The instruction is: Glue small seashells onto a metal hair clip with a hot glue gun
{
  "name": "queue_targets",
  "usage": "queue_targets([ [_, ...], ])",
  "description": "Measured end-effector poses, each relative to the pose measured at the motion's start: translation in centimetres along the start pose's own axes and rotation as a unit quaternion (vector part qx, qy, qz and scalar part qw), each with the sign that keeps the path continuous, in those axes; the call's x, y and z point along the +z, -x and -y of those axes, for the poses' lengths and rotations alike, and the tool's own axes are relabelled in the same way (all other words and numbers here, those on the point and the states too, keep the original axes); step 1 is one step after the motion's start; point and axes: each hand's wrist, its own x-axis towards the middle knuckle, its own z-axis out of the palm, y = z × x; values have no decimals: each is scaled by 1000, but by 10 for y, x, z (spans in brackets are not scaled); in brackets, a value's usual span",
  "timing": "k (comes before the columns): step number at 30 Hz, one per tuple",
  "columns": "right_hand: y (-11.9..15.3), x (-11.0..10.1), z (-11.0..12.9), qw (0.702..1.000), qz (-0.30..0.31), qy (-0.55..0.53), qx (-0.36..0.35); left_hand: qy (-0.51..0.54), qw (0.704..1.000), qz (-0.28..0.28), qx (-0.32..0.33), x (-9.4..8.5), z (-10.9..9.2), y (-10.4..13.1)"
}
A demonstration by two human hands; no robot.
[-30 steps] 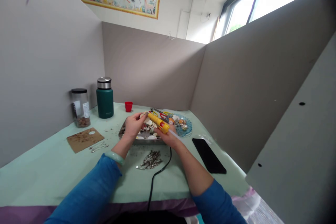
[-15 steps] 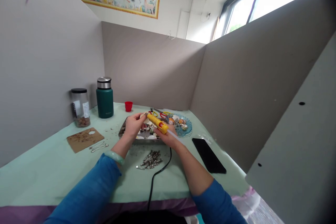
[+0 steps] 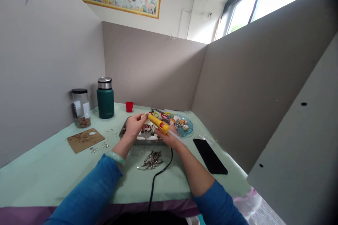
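Observation:
My right hand (image 3: 170, 137) is closed around a yellow hot glue gun (image 3: 158, 123), with a clear glue stick (image 3: 176, 135) poking from its back end. The gun's nozzle points up and left, at the fingertips of my left hand (image 3: 135, 125). Those fingers pinch a small pale piece, too small and too covered to name. Both hands are above a metal tray (image 3: 148, 142) with shells and small bits in it. Nearer to me lies a pile of metal clips (image 3: 152, 160), and a black cord (image 3: 157, 174) runs down past it.
A blue glass plate (image 3: 190, 130) of shells and beads stands right of the tray, with pliers (image 3: 165, 115) behind. A phone-like black slab (image 3: 210, 156) lies at right. On the left are a green flask (image 3: 105, 102), a jar (image 3: 80, 107), cardboard (image 3: 86, 140) and a red cup (image 3: 129, 107).

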Motion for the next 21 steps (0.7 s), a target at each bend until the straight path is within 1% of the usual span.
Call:
queue_targets([
  [6,-1,-2,4,1000,-12,-3,-6,1,1000,1,-8,0,-3,1],
  [15,0,0,1,1000,2,-18,-14,2,1000,-2,3,0,1,0],
  [21,0,-1,1,1000,-9,-6,13,9,1000,-1,-9,0,-1,-1],
])
